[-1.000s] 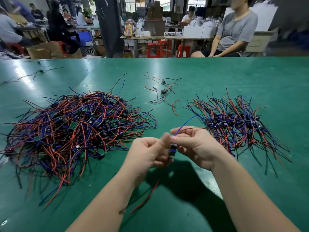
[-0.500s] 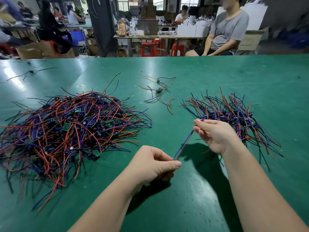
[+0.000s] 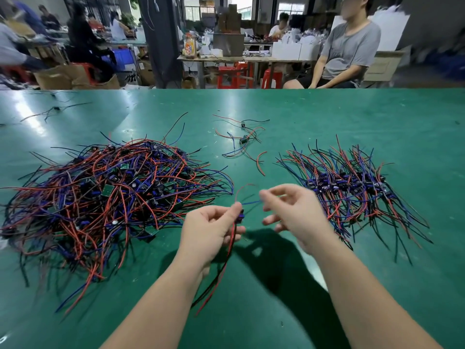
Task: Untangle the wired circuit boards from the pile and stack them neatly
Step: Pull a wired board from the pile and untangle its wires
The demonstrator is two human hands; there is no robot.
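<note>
A big tangled pile [image 3: 108,195] of small green circuit boards with red, blue and black wires lies at the left of the green table [image 3: 327,117]. A tidier stack [image 3: 352,187] of the same wired boards lies at the right. Between them, above the table, my left hand [image 3: 211,230] grips one wired circuit board [image 3: 241,215]; its red and black wires hang down toward me. My right hand [image 3: 294,210] is just right of it, blurred, with thumb and forefinger at the board's blue wire [image 3: 251,202].
Two loose wired boards [image 3: 242,141] with stray wires lie at the table's middle rear. More stray wires [image 3: 52,110] lie at the far left. A person in a grey shirt [image 3: 349,44] sits beyond the far edge, with workbenches and red stools behind.
My hands have come back together after pulling the blue wire taut. The left hand has risen with the board, and its red and black wires now hang down.
</note>
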